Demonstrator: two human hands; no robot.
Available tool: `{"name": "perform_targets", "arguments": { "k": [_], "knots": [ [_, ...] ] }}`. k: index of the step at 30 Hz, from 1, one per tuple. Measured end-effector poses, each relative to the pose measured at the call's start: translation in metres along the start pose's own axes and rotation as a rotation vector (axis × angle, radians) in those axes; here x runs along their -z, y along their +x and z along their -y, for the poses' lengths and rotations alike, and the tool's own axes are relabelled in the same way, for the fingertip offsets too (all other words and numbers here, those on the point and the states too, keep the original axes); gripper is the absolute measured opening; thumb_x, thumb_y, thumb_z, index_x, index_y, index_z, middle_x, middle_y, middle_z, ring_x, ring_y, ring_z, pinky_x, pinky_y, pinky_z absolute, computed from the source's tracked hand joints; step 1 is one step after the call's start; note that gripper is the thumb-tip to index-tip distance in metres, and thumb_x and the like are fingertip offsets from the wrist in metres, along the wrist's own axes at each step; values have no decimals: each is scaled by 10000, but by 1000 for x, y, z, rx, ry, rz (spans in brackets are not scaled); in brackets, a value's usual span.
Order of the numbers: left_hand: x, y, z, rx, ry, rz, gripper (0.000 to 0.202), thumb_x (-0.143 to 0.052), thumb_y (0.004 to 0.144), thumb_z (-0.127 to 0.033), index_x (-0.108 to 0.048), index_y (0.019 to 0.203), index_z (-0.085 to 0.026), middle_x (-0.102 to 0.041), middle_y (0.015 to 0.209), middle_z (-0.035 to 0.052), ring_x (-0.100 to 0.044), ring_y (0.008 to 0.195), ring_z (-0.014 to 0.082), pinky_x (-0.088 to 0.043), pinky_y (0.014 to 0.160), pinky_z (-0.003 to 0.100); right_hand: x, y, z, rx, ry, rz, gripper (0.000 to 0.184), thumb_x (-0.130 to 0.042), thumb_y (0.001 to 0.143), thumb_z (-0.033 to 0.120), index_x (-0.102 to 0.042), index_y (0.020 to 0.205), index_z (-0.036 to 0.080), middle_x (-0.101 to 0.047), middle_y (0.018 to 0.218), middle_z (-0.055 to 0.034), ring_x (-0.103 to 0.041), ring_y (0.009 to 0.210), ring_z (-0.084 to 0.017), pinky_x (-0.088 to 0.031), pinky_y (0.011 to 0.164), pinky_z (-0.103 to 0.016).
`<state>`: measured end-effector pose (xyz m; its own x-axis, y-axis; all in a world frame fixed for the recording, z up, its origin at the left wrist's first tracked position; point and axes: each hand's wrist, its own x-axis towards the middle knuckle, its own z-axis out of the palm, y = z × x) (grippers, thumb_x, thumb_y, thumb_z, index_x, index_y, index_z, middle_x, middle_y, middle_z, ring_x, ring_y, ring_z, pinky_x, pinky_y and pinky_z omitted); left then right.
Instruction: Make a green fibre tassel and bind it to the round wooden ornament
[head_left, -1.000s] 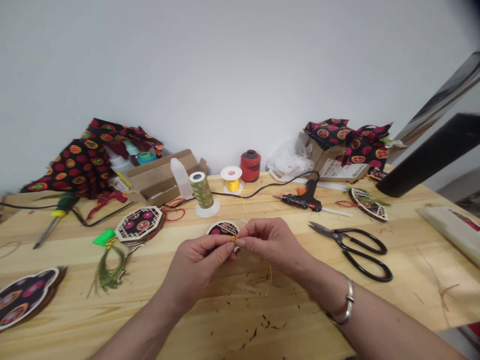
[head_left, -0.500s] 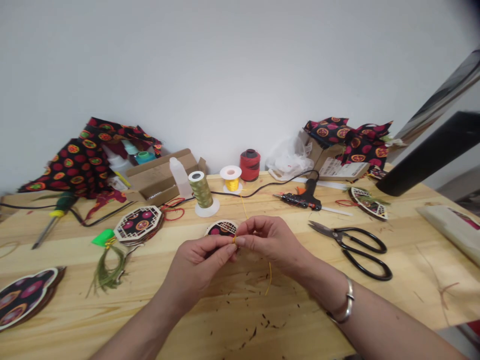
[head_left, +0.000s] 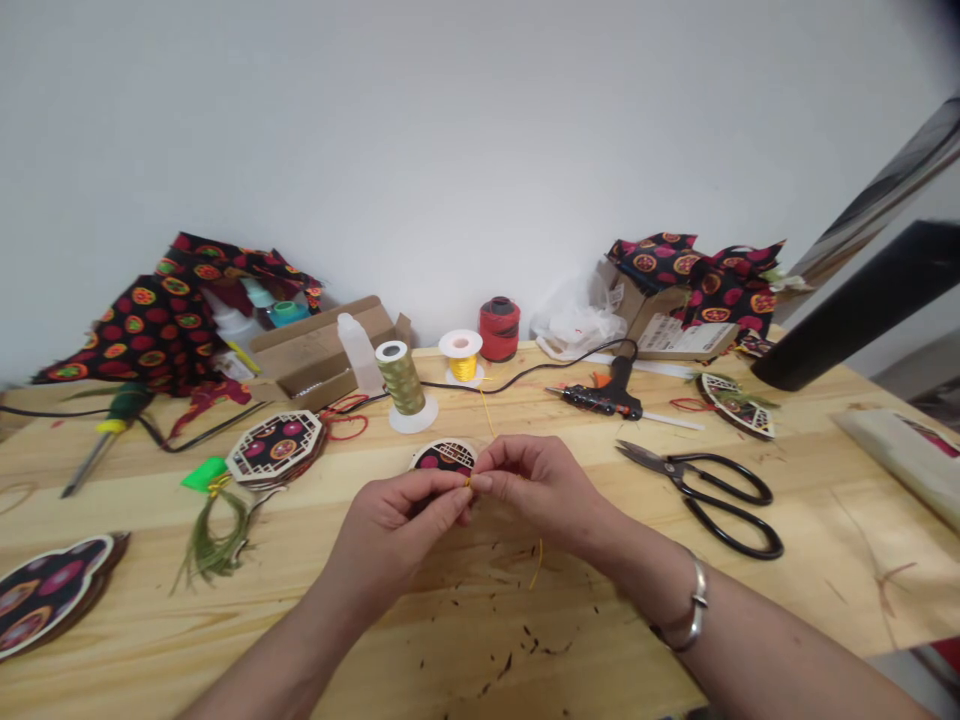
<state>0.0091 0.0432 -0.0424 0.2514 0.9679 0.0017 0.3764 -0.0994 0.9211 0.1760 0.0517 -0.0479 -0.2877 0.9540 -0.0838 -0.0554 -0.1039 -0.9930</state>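
Observation:
My left hand (head_left: 409,515) and my right hand (head_left: 536,490) meet at the fingertips over the middle of the table. Both pinch a thin yellow cord (head_left: 538,562); one end dangles below my right hand, and a stretch of it runs up to the yellow spool (head_left: 463,368). The small bit between the fingertips is mostly hidden. Just behind my fingers lies a round lattice ornament (head_left: 444,457) with dark patterned fabric, partly covered by my hands. A silver bracelet circles my right wrist.
Scissors (head_left: 694,490) lie right of my hands, below a glue gun (head_left: 611,395). An olive thread cone (head_left: 403,380) and red spool (head_left: 499,330) stand behind. Left are an octagonal ornament (head_left: 277,447), green tassel (head_left: 214,530) and screwdriver (head_left: 105,440). A black cylinder (head_left: 855,310) leans at right.
Almost nothing differs. My hands keep the same pinch on the yellow cord, with only a very slight shift of the right fingers; the view has moved a touch.

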Motion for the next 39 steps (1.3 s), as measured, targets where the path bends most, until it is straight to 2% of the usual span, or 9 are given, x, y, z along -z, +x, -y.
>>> {"name": "perform_targets", "arguments": {
  "k": [7,12,19,23,28,34,39],
  "knots": [
    [0,0,-2,-3,10,-45,116,-636,708,-270,-741,701,-220,-678,585,-13,-576,581,148,-450,568,233,0,-2,2,-83,4,-9,112,-652,698,251,-629,667,146,-594,605,20,-475,552,-87,-350,553,-227],
    [-1,-1,-2,14,-3,-43,114,-672,678,-263,-753,754,-240,-731,686,-5,-607,614,157,-464,575,234,0,-3,1,-104,19,-24,134,-676,682,271,-633,666,146,-569,579,31,-448,527,-77,-322,522,-218],
    [-2,-2,-3,-103,69,-101,112,-635,705,-248,-747,702,-249,-684,582,-19,-590,566,152,-459,567,231,1,-3,0,-95,84,4,204,-698,669,339,-642,676,143,-626,625,2,-515,568,-97,-377,581,-242],
    [-3,-2,-2,-118,47,-110,124,-620,714,-235,-741,690,-248,-676,579,-20,-591,577,152,-461,584,231,2,-3,0,-98,91,10,214,-707,663,351,-650,684,146,-643,636,-5,-534,585,-105,-399,606,-251],
    [-2,-2,1,-91,-12,-93,114,-626,727,-229,-734,696,-249,-676,591,-33,-583,593,132,-452,590,205,1,-3,2,-63,87,21,207,-710,657,342,-651,679,145,-655,659,-12,-561,615,-120,-422,627,-262],
    [1,-1,3,-6,-99,-90,95,-646,722,-229,-736,694,-242,-666,592,-37,-568,606,120,-440,597,196,1,-1,3,-27,66,38,142,-650,719,283,-671,728,143,-657,685,-8,-564,643,-117,-427,675,-270],
    [0,-1,3,8,-118,-97,88,-649,720,-234,-734,696,-230,-657,587,-34,-557,605,122,-435,596,204,1,-1,3,-38,80,50,141,-665,700,272,-670,740,137,-668,702,-21,-586,662,-128,-438,694,-284]
  ]
}}
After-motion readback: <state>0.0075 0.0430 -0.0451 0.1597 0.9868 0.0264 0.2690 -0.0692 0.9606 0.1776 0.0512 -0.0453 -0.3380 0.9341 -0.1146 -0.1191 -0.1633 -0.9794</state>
